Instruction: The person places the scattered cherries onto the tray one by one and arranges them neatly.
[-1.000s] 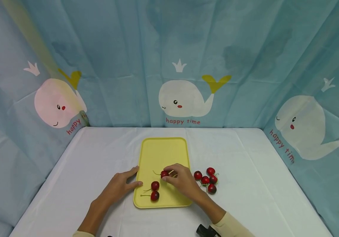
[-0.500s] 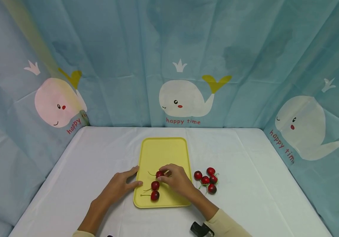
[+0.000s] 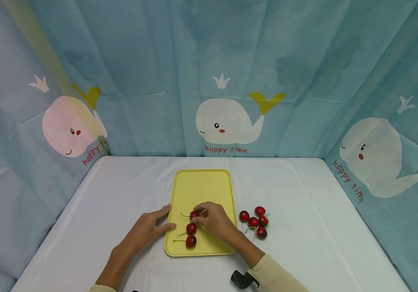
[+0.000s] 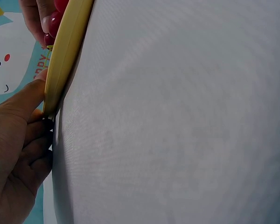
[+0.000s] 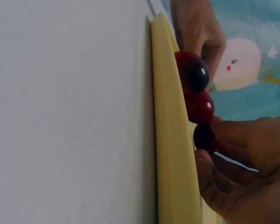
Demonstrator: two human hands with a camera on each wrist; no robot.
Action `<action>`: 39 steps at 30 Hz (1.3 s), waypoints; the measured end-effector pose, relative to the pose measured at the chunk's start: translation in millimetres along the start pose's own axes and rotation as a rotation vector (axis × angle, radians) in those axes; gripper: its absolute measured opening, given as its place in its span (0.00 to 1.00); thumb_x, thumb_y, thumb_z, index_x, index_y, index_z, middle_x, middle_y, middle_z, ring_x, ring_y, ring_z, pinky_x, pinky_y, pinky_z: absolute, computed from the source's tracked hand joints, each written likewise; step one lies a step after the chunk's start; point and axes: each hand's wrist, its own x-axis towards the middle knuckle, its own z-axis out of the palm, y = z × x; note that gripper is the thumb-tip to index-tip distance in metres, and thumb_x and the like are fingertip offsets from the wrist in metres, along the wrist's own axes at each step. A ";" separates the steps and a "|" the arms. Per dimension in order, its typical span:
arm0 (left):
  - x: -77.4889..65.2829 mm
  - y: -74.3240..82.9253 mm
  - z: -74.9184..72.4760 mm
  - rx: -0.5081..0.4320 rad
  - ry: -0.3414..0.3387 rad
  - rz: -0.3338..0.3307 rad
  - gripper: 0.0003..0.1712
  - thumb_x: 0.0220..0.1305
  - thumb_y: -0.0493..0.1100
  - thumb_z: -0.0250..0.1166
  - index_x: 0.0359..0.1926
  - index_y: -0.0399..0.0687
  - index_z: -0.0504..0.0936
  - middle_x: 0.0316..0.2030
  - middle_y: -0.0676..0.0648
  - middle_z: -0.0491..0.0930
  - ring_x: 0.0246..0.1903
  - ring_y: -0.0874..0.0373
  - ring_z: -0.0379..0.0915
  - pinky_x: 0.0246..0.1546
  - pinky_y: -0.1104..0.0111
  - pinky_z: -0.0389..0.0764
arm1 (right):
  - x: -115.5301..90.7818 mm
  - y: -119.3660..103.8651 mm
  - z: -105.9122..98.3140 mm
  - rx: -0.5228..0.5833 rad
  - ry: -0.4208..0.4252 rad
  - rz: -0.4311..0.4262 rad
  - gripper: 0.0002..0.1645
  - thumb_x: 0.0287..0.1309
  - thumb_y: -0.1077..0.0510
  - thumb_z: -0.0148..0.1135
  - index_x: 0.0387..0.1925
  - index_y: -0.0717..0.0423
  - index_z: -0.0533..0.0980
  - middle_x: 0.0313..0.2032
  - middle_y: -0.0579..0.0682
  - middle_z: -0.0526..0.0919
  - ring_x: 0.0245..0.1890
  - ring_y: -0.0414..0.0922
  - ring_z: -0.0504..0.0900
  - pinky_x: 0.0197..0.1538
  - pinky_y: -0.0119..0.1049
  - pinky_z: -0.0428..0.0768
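Observation:
My right hand (image 3: 214,221) pinches a dark red cherry (image 3: 193,215) by its body, low over the yellow tray (image 3: 203,186); its green stem points left. Whether that cherry touches the tray is hard to tell. Just nearer lie two more cherries, a middle one (image 3: 191,229) and a near one (image 3: 190,241), lined up with stems to the left. At the tray's left edge my left hand (image 3: 147,231) holds the rim, thumb lapping over it. The left wrist view shows that hand's other fingers (image 4: 39,149) curled beside the tray's outer edge.
Right of the tray, several loose cherries (image 3: 253,222) lie clustered on the white cloth (image 3: 304,227). A blue curtain (image 3: 150,101) with whale prints rises along the table's back and sides. A black device (image 3: 242,280) sits at the right wrist.
My right hand has shifted left with its cherry, bringing it roughly into line with the two lying cherries. The left hand and the tray have stayed in place.

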 end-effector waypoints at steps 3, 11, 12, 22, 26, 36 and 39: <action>0.0 0.0 -0.1 -0.004 -0.002 -0.004 0.47 0.67 0.62 0.73 0.78 0.46 0.70 0.75 0.44 0.71 0.76 0.44 0.65 0.74 0.44 0.69 | 1.1 0.9 1.2 -0.003 -0.002 -0.009 0.17 0.61 0.56 0.79 0.50 0.57 0.87 0.44 0.48 0.89 0.38 0.38 0.84 0.41 0.28 0.84; 0.2 -1.0 0.6 0.014 0.003 0.003 0.46 0.67 0.62 0.73 0.78 0.46 0.70 0.75 0.45 0.71 0.75 0.44 0.66 0.73 0.45 0.70 | 3.7 2.3 2.1 -0.011 -0.011 -0.008 0.18 0.61 0.56 0.78 0.52 0.55 0.87 0.44 0.46 0.89 0.38 0.36 0.84 0.41 0.27 0.83; 0.1 -1.1 0.7 0.015 0.007 0.007 0.46 0.67 0.61 0.73 0.78 0.46 0.70 0.74 0.45 0.72 0.75 0.44 0.66 0.73 0.45 0.71 | 3.9 2.2 2.0 -0.012 -0.012 -0.011 0.18 0.61 0.56 0.79 0.52 0.56 0.87 0.44 0.47 0.89 0.38 0.36 0.84 0.41 0.27 0.83; -0.1 -2.1 1.8 0.022 0.025 0.030 0.46 0.67 0.60 0.74 0.77 0.44 0.71 0.73 0.42 0.73 0.74 0.44 0.68 0.73 0.46 0.71 | 2.5 1.8 0.0 -0.004 -0.007 -0.013 0.19 0.61 0.57 0.78 0.52 0.59 0.87 0.43 0.48 0.88 0.39 0.40 0.85 0.41 0.28 0.83; 0.2 -2.5 1.8 0.023 0.021 0.025 0.46 0.66 0.61 0.74 0.77 0.44 0.71 0.73 0.42 0.73 0.74 0.44 0.68 0.73 0.46 0.71 | 0.1 1.2 -2.9 -0.005 -0.005 -0.012 0.20 0.63 0.55 0.78 0.53 0.58 0.86 0.45 0.49 0.89 0.41 0.41 0.86 0.42 0.29 0.84; 0.3 -0.8 0.5 0.021 0.015 0.010 0.46 0.66 0.60 0.74 0.77 0.44 0.71 0.73 0.42 0.73 0.75 0.44 0.67 0.73 0.46 0.70 | -12.5 1.2 -17.8 0.056 0.014 -0.030 0.22 0.65 0.51 0.76 0.56 0.57 0.85 0.49 0.51 0.89 0.42 0.43 0.88 0.43 0.29 0.86; -0.2 -0.3 0.2 0.018 0.019 0.016 0.46 0.66 0.60 0.75 0.77 0.44 0.71 0.73 0.42 0.73 0.75 0.44 0.67 0.73 0.46 0.71 | -16.3 3.0 -23.1 0.075 0.024 -0.026 0.23 0.65 0.50 0.76 0.57 0.57 0.85 0.49 0.51 0.89 0.43 0.44 0.88 0.42 0.30 0.86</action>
